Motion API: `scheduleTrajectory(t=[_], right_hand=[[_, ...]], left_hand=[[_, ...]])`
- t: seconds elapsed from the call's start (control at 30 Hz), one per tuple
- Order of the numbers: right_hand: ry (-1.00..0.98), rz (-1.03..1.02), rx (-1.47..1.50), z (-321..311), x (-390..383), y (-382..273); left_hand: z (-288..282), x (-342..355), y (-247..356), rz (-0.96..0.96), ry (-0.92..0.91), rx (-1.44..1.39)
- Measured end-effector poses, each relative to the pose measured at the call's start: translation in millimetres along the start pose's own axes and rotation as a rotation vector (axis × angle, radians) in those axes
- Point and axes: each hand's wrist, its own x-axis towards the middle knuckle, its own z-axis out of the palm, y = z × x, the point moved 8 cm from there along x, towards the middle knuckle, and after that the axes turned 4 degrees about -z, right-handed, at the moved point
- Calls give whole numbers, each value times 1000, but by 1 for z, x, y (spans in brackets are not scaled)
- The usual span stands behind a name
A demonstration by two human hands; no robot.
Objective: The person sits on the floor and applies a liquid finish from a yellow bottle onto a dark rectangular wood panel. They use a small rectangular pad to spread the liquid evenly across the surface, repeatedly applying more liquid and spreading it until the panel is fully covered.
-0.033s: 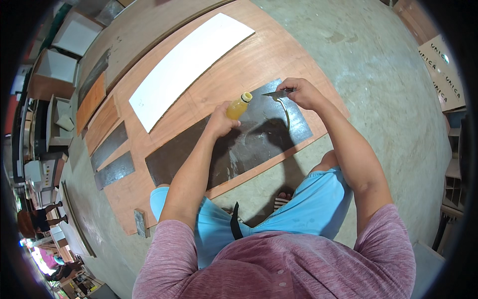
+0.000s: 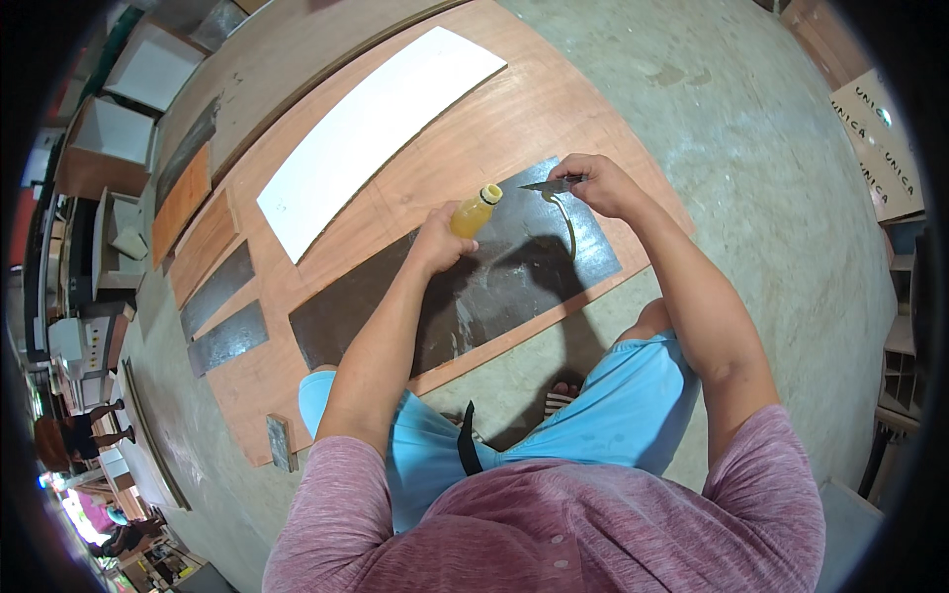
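My left hand (image 2: 445, 237) grips an open, tilted bottle (image 2: 473, 212) of yellow liquid over a glossy dark sheet (image 2: 356, 316), its mouth facing up and rightward. Just right of the bottle, my right hand (image 2: 593, 183) is closed on a thin metal blade tool (image 2: 541, 186), perhaps a spreader, held flat with its tip pointing left. Beneath that tool, a curved streak (image 2: 566, 225) of what looks like the liquid runs across the sheet's right part. The sheet lies on a large plywood board (image 2: 623, 148), and shadows of my hands fall on it.
A white panel (image 2: 376, 128) lies beyond the dark sheet. Smaller wood strips (image 2: 203, 242) and dark pieces (image 2: 227, 336) lie left, a small block (image 2: 280, 440) near the board's lower left edge. Cabinets (image 2: 124, 237) and people (image 2: 79, 435) appear far left; boards (image 2: 875, 143) stand right.
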Motion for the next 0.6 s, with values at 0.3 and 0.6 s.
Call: scheduleTrajectory(t=[0.3, 0.6], right_hand=[[51, -52, 14, 9, 7, -13], [-12, -44, 48, 22, 9, -4]], left_hand=[[-7, -10, 32, 53, 45, 142], [-3, -3, 29, 23, -9, -16]])
